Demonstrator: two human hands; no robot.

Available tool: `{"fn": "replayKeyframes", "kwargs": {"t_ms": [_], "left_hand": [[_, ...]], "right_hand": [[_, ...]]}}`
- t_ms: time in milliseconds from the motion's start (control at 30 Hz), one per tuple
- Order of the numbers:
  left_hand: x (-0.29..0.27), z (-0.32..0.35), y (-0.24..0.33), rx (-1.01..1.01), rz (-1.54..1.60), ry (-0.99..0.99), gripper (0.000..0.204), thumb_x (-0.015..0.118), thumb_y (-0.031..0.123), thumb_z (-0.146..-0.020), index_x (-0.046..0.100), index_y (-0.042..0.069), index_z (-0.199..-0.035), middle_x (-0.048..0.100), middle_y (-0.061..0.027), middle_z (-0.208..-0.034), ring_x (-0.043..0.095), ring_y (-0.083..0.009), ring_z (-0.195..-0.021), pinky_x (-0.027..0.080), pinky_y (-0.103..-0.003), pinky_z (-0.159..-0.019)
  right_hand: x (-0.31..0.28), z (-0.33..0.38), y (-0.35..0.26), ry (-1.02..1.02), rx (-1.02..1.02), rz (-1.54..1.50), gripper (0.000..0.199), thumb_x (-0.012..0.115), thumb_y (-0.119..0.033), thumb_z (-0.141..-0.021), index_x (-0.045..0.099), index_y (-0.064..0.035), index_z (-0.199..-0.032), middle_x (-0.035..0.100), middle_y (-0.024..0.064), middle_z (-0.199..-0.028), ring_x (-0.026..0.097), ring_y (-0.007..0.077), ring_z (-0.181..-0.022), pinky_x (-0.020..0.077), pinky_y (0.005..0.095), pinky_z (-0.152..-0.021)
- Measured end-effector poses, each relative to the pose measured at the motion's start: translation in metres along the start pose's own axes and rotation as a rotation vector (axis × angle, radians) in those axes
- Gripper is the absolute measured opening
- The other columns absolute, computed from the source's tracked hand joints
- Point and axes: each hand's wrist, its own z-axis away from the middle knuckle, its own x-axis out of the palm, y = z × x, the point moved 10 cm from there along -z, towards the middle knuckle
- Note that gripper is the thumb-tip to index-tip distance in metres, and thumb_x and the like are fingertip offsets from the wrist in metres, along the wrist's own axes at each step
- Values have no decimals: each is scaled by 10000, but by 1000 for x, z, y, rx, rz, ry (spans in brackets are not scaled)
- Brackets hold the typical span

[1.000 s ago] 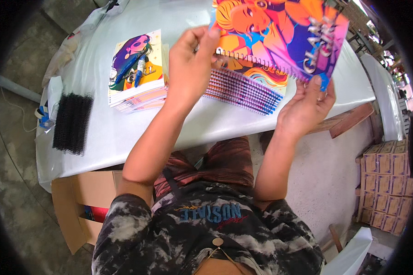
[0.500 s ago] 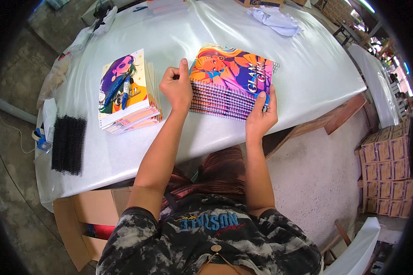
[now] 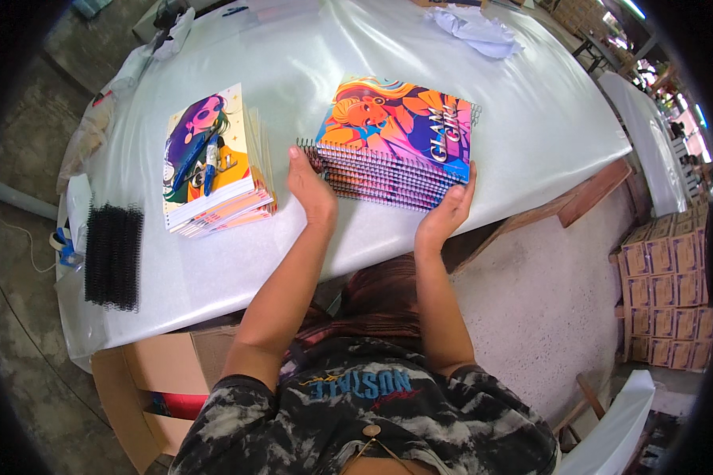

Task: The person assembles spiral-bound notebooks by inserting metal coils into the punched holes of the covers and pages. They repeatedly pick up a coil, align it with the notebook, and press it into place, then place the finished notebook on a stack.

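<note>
A stack of spiral-bound notebooks (image 3: 400, 127) with bright orange and purple illustrated covers stands on the white-covered table in front of me. My left hand (image 3: 313, 188) presses against its left end, thumb up, the other fingers mostly hidden beside the coils. Round the near right corner, my right hand (image 3: 444, 218) grips the same stack, thumb on the coil side and fingers along the right edge. Left of it lies a pile of loose illustrated sheets (image 3: 249, 192) without coils. On that pile rest a blue pen (image 3: 190, 164) and a blue-and-white marker (image 3: 211, 168).
Black spiral coils (image 3: 113, 257) lie at the table's left edge, beside a blue tape dispenser (image 3: 67, 247). An open cardboard box (image 3: 162, 364) is below the table. Crumpled white plastic (image 3: 475, 32) lies at the far side; stacked cartons (image 3: 665, 293) stand on the right.
My left hand has lowered and opened from a curled thumb-up shape to lie against the stack's left end. The right hand has slid slightly down at the corner.
</note>
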Motion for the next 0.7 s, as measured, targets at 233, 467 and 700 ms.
{"fn": "replayKeyframes", "kwargs": {"t_ms": [233, 467, 700], "left_hand": [[12, -8, -15, 24, 66, 22, 470, 306, 389, -968, 317, 68, -626, 339, 20, -632, 296, -100, -614, 280, -284, -540], [33, -24, -16, 136, -67, -34, 508, 308, 377, -967, 254, 64, -571, 268, 40, -545, 256, -96, -540, 232, -299, -477], [14, 6, 50, 634, -324, 166, 239, 485, 219, -896, 476, 17, -767, 471, -27, -702, 454, -175, -710, 372, -317, -681]], "right_hand": [[-2, -4, 37, 170, 272, -250, 603, 317, -453, -949, 562, 88, -1057, 594, 119, -940, 553, 165, -835, 446, 294, -765], [15, -27, 50, 190, 230, -206, 444, 390, -340, -955, 549, 34, -778, 532, 25, -731, 463, 100, -667, 412, 267, -623], [26, -27, 64, 68, 265, -184, 467, 395, -358, -948, 542, 82, -998, 578, 133, -967, 542, 185, -878, 431, 303, -810]]}}
